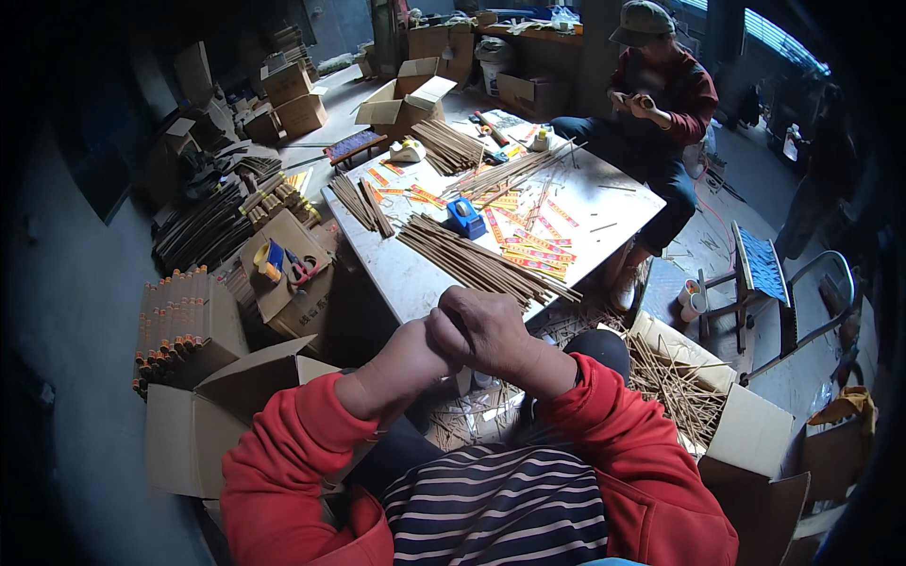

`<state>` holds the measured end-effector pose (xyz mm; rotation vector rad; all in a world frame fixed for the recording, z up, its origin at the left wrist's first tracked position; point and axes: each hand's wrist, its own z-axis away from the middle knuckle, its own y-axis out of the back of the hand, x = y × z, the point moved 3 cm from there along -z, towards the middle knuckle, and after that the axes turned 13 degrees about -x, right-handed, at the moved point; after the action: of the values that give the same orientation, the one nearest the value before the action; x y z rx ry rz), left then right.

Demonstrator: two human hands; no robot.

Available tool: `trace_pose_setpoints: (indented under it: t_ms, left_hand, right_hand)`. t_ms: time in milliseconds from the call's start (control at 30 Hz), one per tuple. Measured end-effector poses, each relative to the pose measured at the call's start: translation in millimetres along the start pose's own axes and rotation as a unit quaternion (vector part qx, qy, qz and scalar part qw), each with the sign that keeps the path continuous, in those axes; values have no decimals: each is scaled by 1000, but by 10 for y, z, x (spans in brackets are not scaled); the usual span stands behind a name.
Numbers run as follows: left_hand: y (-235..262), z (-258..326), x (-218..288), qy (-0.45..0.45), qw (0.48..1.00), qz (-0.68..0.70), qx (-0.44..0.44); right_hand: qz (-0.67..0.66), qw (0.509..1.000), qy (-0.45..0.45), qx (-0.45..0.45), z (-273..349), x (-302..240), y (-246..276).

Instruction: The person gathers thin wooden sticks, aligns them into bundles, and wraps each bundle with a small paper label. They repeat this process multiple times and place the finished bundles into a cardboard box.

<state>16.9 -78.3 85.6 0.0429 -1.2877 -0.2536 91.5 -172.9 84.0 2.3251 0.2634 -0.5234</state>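
Note:
My left hand and my right hand are pressed together just below the near edge of the white table. The right hand lies over the left one's curled fingers. Nothing shows in either hand. Both sleeves are red. Just beyond the hands lies a long bundle of thin brown sticks on the table. Behind it are a blue tape dispenser and several red-and-yellow paper strips.
More stick bundles and a white tape dispenser lie farther back. A person in a red jacket sits across the table. Cardboard boxes stand left and right, one holding loose sticks. A blue-seated chair is at right.

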Motion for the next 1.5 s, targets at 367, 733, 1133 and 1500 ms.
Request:
trace_pose_setpoints:
  t_ms: [367, 733, 1133, 1500]
  left_hand:
    - [-70, 34, -709, 90, 975, 178, -97]
    - [147, -291, -961, 123, 945, 297, -65]
    - [363, -622, -1232, 167, 920, 344, -83]
    - [335, -742, -1317, 184, 910, 361, -87]
  right_hand:
    - [-130, 959, -208, -145, 335, 228, -454]
    - [-175, 900, -333, -219, 170, 1527, -312]
    - [208, 857, -412, -230, 376, 3706, -50]
    - [117, 891, -397, -188, 310, 3726, 32]
